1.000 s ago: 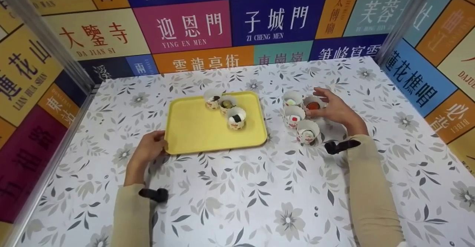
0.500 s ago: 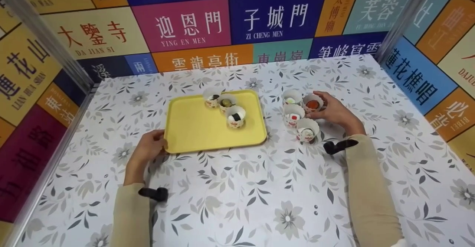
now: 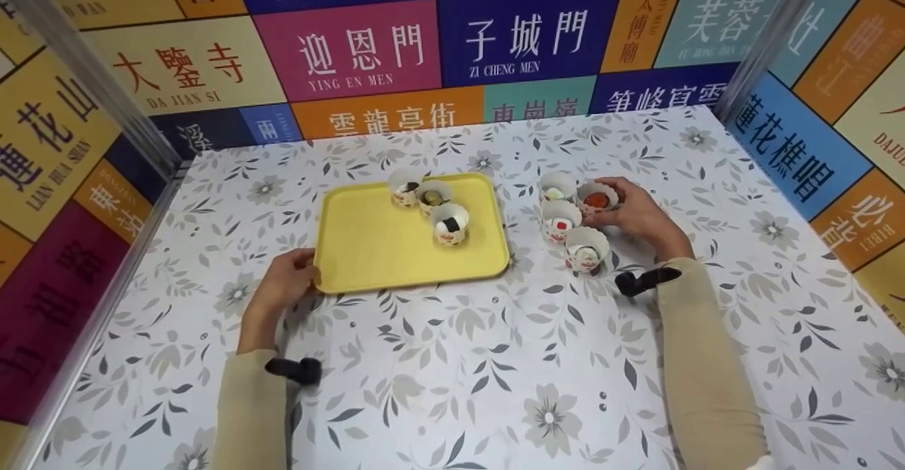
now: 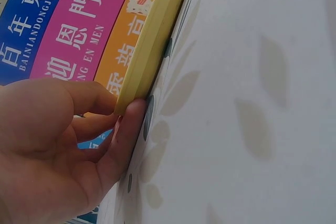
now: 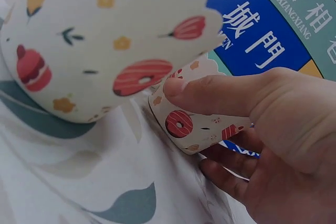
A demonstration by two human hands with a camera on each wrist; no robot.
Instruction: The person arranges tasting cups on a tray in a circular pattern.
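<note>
My left hand (image 3: 288, 279) pinches the near-left corner of a yellow tray (image 3: 368, 251); in the left wrist view the thumb and fingers meet at the tray's rim (image 4: 152, 40). Three patterned paper cups with sushi-like pieces stand toward the tray's back right, among them a front cup (image 3: 450, 226) with a white piece and dark band. Right of the tray, my right hand (image 3: 640, 212) grips a paper cup (image 3: 594, 198) holding an orange-red piece. In the right wrist view the thumb lies across this cup's wall (image 5: 210, 124), and the fingers are partly hidden behind it.
Three more paper cups stand close to the gripped one: a back cup (image 3: 557, 189), a middle cup (image 3: 561, 222) with a red-topped white piece, and a front cup (image 3: 585, 251). A flower-patterned cloth (image 3: 438, 371) covers the table. Panels with lettering (image 3: 360, 46) stand behind.
My right hand has come down around the cup with the orange-red piece, and its fingers have closed in on it. The left hand and tray stay put.
</note>
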